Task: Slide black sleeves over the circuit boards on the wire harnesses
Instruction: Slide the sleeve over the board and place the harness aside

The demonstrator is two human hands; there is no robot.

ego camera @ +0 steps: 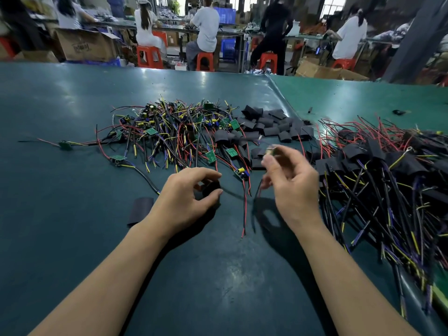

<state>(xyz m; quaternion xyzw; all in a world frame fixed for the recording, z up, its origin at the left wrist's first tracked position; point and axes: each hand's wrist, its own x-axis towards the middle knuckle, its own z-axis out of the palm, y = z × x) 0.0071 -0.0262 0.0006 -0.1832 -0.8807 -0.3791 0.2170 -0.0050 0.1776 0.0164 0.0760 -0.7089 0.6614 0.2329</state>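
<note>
Left hand [186, 197] grip curled round one black sleeve [211, 188]. Right hand [291, 183] grip pinching a blurred circuit board [271, 151], wires trailing down; board apparently not yet sleeved. Sleeved harnesses [378, 180] heaped at 3 o'clock; bare harnesses [174, 132] piled at 11 o'clock, many left. Loose sleeves [274, 124] at 12 o'clock, one spare sleeve [141, 209] at 9 o'clock on bench [60, 166]. Tangled wires likely to snag.
</note>
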